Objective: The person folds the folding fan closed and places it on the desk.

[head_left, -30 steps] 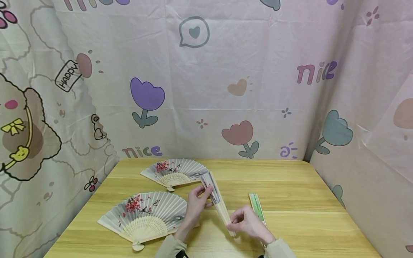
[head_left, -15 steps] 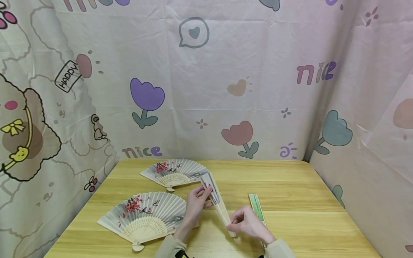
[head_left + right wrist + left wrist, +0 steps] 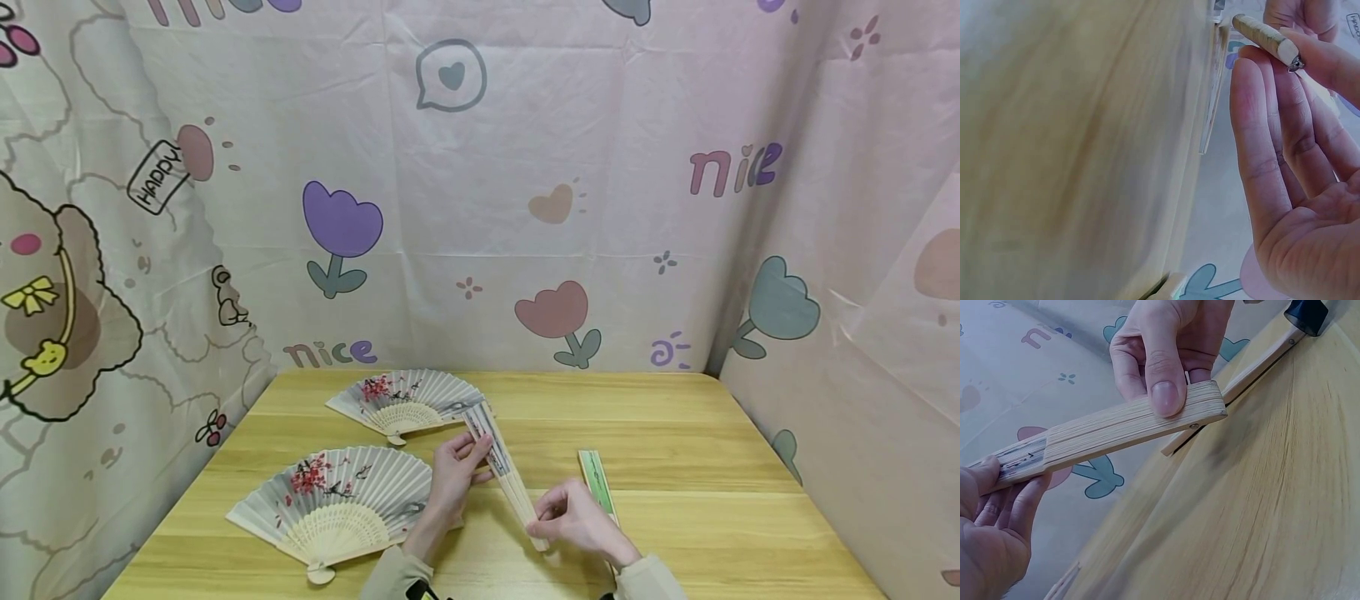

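A folding fan [image 3: 513, 486], folded into a narrow stick, slants above the table between both hands. My left hand [image 3: 456, 477] grips its grey printed paper end, thumb on top and fingers beneath. My right hand [image 3: 576, 518] pinches the pale ribbed rivet end between thumb and fingers. In the left wrist view, the right thumb presses flat on the fan's ribs [image 3: 1129, 428], close to the small metal rivet. From the right wrist view, the fan's butt end [image 3: 1266, 39] shows between thumb and fingertips.
Two spread fans with red blossoms, a near fan [image 3: 341, 525] and a far fan [image 3: 408, 415], lie on the left. A green-faced folded fan [image 3: 596, 477] lies partly behind my right hand. Patterned cloth [image 3: 480, 208] surrounds the wooden table [image 3: 675, 433].
The held fan's outer stick has closed in against its paper, so the gap at the upper end is gone. Both hands stay in nearly the same place.
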`<state>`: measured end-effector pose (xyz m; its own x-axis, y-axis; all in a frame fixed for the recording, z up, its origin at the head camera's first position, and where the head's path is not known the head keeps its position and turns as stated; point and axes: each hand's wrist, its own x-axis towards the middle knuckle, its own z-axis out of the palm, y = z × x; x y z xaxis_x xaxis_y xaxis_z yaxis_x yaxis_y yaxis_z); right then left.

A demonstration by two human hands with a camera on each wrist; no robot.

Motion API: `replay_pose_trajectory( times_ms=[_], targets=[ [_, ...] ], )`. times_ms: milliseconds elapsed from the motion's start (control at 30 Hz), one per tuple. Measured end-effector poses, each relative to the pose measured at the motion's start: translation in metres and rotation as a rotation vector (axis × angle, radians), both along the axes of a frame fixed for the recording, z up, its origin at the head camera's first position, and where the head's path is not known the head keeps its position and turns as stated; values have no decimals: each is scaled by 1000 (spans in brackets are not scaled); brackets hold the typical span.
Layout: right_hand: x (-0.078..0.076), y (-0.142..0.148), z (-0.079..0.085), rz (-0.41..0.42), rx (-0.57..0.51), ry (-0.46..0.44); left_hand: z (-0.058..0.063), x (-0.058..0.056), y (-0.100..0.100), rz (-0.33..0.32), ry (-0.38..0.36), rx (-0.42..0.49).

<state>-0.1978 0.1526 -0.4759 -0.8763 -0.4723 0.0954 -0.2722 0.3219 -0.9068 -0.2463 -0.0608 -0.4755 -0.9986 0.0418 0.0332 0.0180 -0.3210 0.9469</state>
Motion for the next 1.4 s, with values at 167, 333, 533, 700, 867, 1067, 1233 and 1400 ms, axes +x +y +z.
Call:
replay_pose_trajectory(
  times_ms=[167,333,533,700,867,1067,1233,1400],
  targets=[
    [-1,0,-2,-9,12,7,0,1,0,0,0,19],
    [-1,0,-1,-4,11,-3,-1,0,-1,-3,-4,44],
    [-1,1,0,4,4,-24,-1,0,-2,-6,-15,59],
    [0,2,1,26,-24,-62,-2,0,-3,-16,-11,51],
    [0,6,2,69,-42,-106,-2,0,-2,-54,1,41],
    [-1,13,3,122,-108,-157,0,-3,0,-88,12,12],
    [-3,20,7,163,-164,-196,3,-8,2,-131,16,5],
    [-5,29,9,202,-195,-255,7,-12,3,-230,29,4]
  ],
)
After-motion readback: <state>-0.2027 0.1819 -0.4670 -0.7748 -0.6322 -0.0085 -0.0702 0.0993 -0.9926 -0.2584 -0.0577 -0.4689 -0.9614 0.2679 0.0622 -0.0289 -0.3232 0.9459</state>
